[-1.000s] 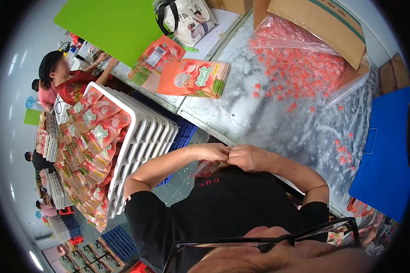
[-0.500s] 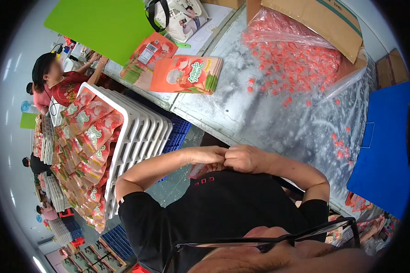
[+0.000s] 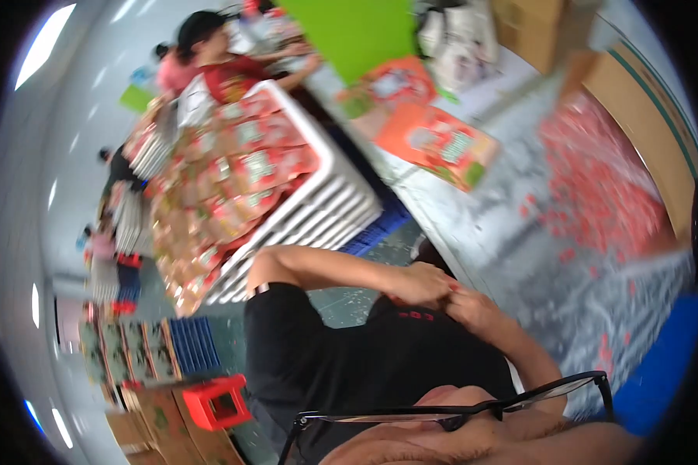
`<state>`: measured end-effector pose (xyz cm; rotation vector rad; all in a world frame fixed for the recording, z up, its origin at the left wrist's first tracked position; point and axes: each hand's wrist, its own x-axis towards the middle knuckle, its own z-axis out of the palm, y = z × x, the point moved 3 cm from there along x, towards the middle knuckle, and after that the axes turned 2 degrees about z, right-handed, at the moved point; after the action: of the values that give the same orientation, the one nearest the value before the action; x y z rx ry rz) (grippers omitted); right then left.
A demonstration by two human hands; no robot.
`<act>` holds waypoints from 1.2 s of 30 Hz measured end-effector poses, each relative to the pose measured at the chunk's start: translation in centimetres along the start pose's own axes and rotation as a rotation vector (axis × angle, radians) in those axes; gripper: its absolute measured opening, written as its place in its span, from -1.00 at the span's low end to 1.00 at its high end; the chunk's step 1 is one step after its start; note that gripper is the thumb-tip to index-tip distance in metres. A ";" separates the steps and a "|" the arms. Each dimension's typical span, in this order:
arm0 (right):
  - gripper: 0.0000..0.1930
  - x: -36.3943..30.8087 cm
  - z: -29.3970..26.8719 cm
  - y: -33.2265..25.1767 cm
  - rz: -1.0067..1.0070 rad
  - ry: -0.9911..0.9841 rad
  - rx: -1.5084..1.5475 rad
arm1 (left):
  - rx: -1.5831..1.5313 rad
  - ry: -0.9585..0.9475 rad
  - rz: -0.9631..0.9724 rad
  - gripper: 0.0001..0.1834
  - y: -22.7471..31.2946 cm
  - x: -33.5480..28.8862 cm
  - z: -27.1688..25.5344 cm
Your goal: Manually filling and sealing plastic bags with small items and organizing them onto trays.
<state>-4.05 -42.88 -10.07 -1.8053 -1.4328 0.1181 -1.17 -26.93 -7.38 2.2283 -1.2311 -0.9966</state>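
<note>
My left hand point(image 3: 423, 284) and my right hand point(image 3: 475, 311) meet close in front of my black shirt, just off the table's near edge. Both have their fingers curled in and pressed together. A bit of red shows around the fingertips, but what they pinch is too small and blurred to name. Nearest on the table lie flat orange-red printed pouches point(image 3: 434, 143), with another red pouch point(image 3: 399, 81) behind them. Small red-wrapped pieces point(image 3: 597, 186) are heaped on the grey tabletop point(image 3: 512, 248), farther right.
White stacked crates point(image 3: 341, 203) at left hold filled pouches point(image 3: 236, 174). A cardboard box point(image 3: 647, 116) lies open behind the red heap. A blue panel point(image 3: 659, 372) borders the right side. A red stool point(image 3: 215, 403) and cartons point(image 3: 159, 418) stand lower left. A co-worker point(image 3: 229, 70) works beyond the crates.
My view has swung left, so the table and crates appear farther right, and the stool and cartons have come into sight. My hands remain together, with the reddish packet below them hidden now.
</note>
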 end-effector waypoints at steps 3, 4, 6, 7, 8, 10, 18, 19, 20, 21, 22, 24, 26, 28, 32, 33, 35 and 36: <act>-0.80 0.3 -1.0 -0.7 0.059 -0.094 0.014 | 0.226 0.073 -0.155 -0.68 0.6 -0.2 -1.1; -0.76 0.6 -1.6 -0.7 0.164 -0.113 0.030 | 0.306 0.002 -0.265 -0.68 1.0 -0.2 -2.4; -0.71 1.8 -1.6 -0.4 0.220 -0.026 0.015 | 0.288 0.070 -0.283 -0.68 1.6 -0.4 -4.1; -0.66 2.6 -1.8 0.0 0.275 0.058 0.000 | 0.283 0.148 -0.325 -0.68 1.4 -0.2 -4.3; -0.65 3.3 -1.9 0.0 0.369 -0.076 0.036 | 0.268 0.222 -0.341 -0.68 1.4 0.0 -4.4; -0.62 4.3 -2.1 0.6 0.425 -0.127 0.116 | 0.278 0.253 -0.260 -0.70 1.2 0.6 -5.1; -0.69 3.4 -5.2 1.6 0.648 -0.089 0.202 | 0.000 0.385 0.006 -0.35 1.0 1.4 -9.0; -0.72 3.2 -5.7 1.2 0.535 -0.042 0.113 | -0.192 0.364 0.240 0.00 0.8 1.4 -9.0; -0.75 3.0 -6.1 0.8 0.419 0.003 0.025 | -0.196 0.357 0.252 0.00 0.2 1.8 -8.9; -0.78 2.9 -6.2 1.0 0.307 0.037 0.062 | -0.292 0.122 0.250 0.27 -0.5 2.5 -8.1; -0.78 2.7 -6.3 1.0 0.316 0.039 0.058 | -0.384 -0.109 0.243 0.56 -1.0 2.9 -7.1; -0.82 2.5 -6.3 1.3 0.393 -0.028 0.127 | -0.474 -0.100 0.315 0.51 -1.7 3.5 -5.9; -0.83 2.1 -5.9 2.0 0.331 0.054 0.151 | -0.812 -0.161 0.183 0.40 -2.4 3.8 -5.1; -0.82 1.5 -5.4 2.7 0.219 0.109 0.110 | -0.867 -0.112 0.220 0.27 -2.4 3.7 -4.3; -0.83 0.3 -6.8 4.1 0.159 0.481 0.170 | -1.016 0.132 0.150 0.08 -4.6 2.8 -2.5; -0.79 -1.1 -7.2 5.1 0.201 0.576 0.156 | -0.992 0.204 0.113 0.06 -5.0 2.5 -2.6; -0.76 -4.7 -7.0 9.5 0.385 0.799 -0.179 | -0.876 0.341 0.125 0.03 -5.4 2.0 -2.7; -0.70 -5.8 -7.4 11.4 0.542 0.821 -0.369 | -0.876 0.340 0.125 0.03 -5.5 1.7 -2.4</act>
<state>6.60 -52.03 -14.58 -2.1296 -0.3875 -0.5844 4.33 -25.45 -9.94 1.5155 -0.5926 -0.8333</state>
